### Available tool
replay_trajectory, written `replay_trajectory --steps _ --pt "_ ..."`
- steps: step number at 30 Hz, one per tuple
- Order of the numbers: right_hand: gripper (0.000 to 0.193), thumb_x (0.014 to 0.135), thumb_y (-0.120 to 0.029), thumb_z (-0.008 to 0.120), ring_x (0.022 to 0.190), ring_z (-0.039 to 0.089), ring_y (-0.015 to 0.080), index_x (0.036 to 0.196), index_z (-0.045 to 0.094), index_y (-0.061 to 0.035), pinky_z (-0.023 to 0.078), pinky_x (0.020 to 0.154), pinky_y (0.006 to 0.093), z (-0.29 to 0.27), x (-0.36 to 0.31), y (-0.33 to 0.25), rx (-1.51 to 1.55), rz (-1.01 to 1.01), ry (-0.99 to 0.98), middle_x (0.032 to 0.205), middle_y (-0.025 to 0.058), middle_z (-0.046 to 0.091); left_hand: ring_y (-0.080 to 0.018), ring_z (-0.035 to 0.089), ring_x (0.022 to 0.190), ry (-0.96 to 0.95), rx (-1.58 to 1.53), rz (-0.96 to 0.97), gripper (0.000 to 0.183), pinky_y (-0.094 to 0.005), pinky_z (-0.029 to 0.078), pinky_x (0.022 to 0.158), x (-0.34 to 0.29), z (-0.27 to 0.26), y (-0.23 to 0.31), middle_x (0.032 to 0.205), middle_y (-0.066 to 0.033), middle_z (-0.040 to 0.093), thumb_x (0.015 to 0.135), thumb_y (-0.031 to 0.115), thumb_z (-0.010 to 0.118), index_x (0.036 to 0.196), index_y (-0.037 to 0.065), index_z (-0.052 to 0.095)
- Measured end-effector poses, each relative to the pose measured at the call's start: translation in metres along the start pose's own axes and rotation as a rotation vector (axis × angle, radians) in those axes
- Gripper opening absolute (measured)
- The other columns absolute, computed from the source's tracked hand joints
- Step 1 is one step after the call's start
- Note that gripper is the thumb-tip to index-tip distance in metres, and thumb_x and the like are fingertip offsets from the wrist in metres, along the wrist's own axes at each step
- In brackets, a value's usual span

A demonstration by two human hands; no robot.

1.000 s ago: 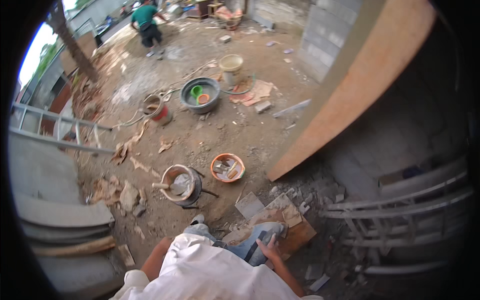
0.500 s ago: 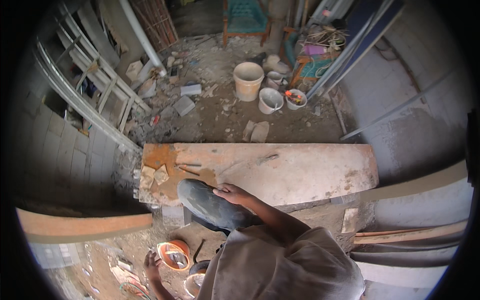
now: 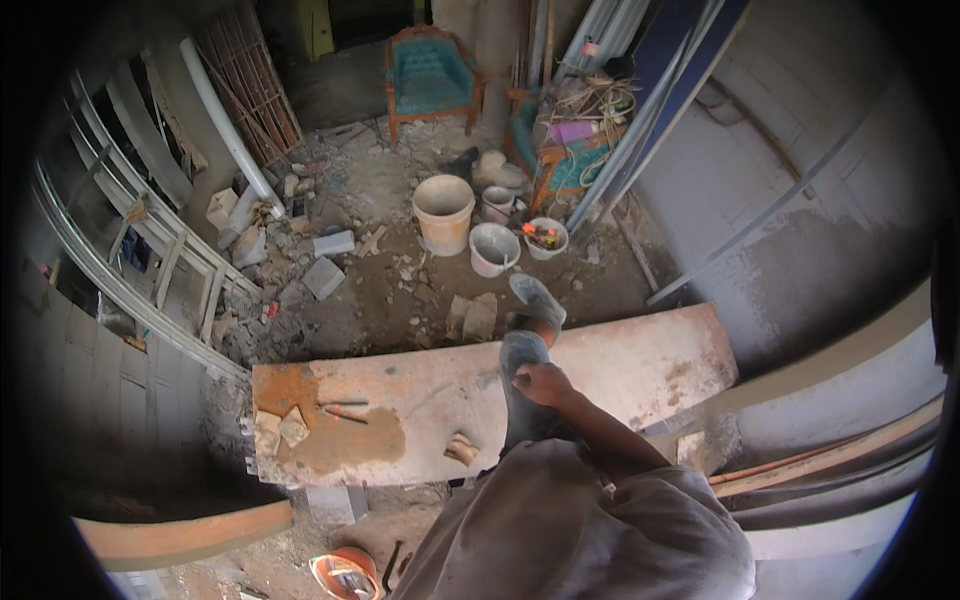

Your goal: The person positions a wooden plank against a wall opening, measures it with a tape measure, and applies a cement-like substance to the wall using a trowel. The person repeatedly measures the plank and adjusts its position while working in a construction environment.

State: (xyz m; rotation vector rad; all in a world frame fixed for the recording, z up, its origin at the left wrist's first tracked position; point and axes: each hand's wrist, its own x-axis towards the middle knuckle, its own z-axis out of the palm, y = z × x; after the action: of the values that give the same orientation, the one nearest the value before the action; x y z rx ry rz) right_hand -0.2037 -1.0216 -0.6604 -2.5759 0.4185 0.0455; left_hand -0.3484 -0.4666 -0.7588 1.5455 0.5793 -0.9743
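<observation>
My right hand (image 3: 541,384) is closed at my raised knee, its fingers curled on the grey trouser leg (image 3: 522,350). That leg reaches over a long, stained board (image 3: 640,365), with a bare shin and a dusty, pale grey shoe (image 3: 537,298) beyond its far edge. My left hand is out of view. On the board's left part lie thin, slim tools (image 3: 344,411) beside a wet brown patch. Two pale broken pieces (image 3: 293,426) rest near its left end. A crumpled tan piece (image 3: 462,449) lies left of my thigh.
Beyond the board stand a large bucket (image 3: 443,215) and smaller pails (image 3: 495,250), one holding orange items. Rubble and grey blocks (image 3: 322,278) cover the floor at left. Metal frames (image 3: 150,270) lean there. A teal chair (image 3: 432,80) stands behind. An orange bucket (image 3: 346,572) sits at lower left.
My leg has swung up and across the board, and my right hand has moved with the knee. My left hand has left the view. The tan piece on the board has come into sight.
</observation>
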Motion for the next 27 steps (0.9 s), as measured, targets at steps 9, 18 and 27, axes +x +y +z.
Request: replay_trajectory --steps 9,18,27 --pt "0.024 0.091 -0.023 0.064 0.056 0.061 0.0178 0.104 0.071 -0.0045 0.049 0.050 0.0344 0.078 0.347 0.414 0.270 0.533 0.130 0.074 0.0092 0.068 -0.0323 0.059 0.116 -0.045 0.241 -0.064 0.056 -0.0546 0.052 0.091 0.198 0.182 0.217 0.140 -0.0161 0.058 0.098 0.033 0.065 0.144 0.008 0.047" --pt "0.036 0.094 -0.016 0.057 0.113 0.064 0.0434 0.128 0.061 -0.0036 0.052 0.094 0.0500 0.174 0.719 0.699 0.026 0.608 0.165 0.118 0.0251 0.068 -0.0292 0.063 0.108 0.295 0.314 -0.293 0.047 -0.0491 0.054 0.088 0.511 0.376 0.419 0.135 -0.0142 0.062 0.100 0.031 0.061 0.140 0.008 0.053" --pt "0.032 0.087 0.001 0.056 0.101 0.069 0.0395 0.117 0.064 -0.0063 0.056 0.088 0.0475 0.188 0.840 0.822 0.161 0.649 -0.408 0.106 0.0200 0.071 -0.0260 0.068 0.099 0.411 0.386 -0.524 0.039 -0.0437 0.056 0.085 0.589 0.434 0.429 0.130 -0.0123 0.066 0.103 0.029 0.058 0.135 0.007 0.059"
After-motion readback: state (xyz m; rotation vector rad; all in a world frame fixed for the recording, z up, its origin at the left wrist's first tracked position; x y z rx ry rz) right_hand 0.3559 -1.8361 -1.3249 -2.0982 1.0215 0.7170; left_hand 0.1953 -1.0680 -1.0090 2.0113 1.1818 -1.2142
